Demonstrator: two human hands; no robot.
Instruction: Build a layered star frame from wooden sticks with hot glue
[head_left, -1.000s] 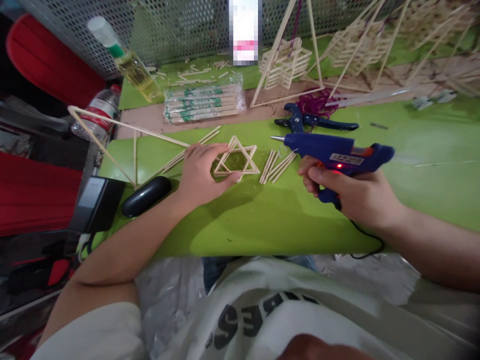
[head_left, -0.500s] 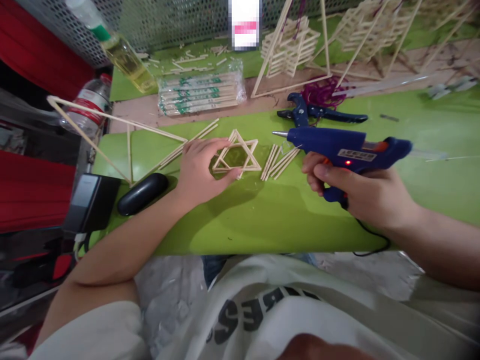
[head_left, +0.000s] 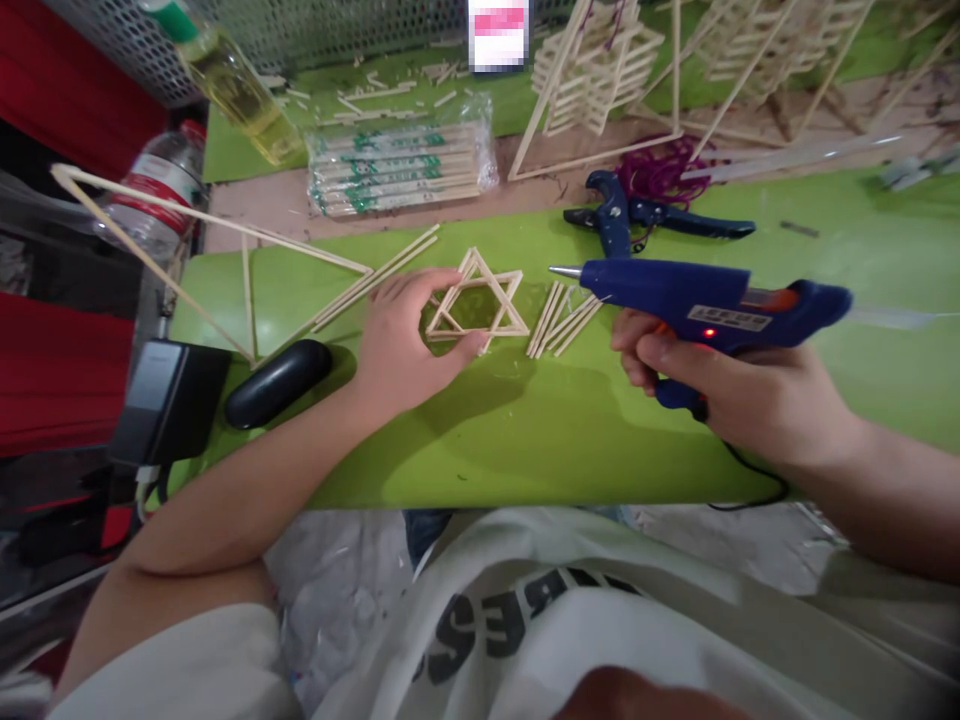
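Observation:
My left hand [head_left: 401,340] pinches the left side of a small star made of wooden sticks [head_left: 480,305], which lies flat on the green table [head_left: 525,420]. My right hand [head_left: 720,385] is wrapped round the handle of a blue hot glue gun [head_left: 697,300]. Its metal nozzle points left, a short way right of the star and above a small pile of loose sticks [head_left: 562,322]. A red light glows on the gun's side.
Blue pliers [head_left: 645,215] and purple thread [head_left: 660,170] lie behind the gun. A pack of chopsticks [head_left: 397,170], two bottles [head_left: 225,80], a large stick triangle [head_left: 195,240], a black case [head_left: 277,382] and a black adapter [head_left: 169,400] sit left. Stick frames stand at the back.
The view has tilted down slightly, so everything sits a little higher in frame. Both hands hold the same things; the gun has drifted slightly right.

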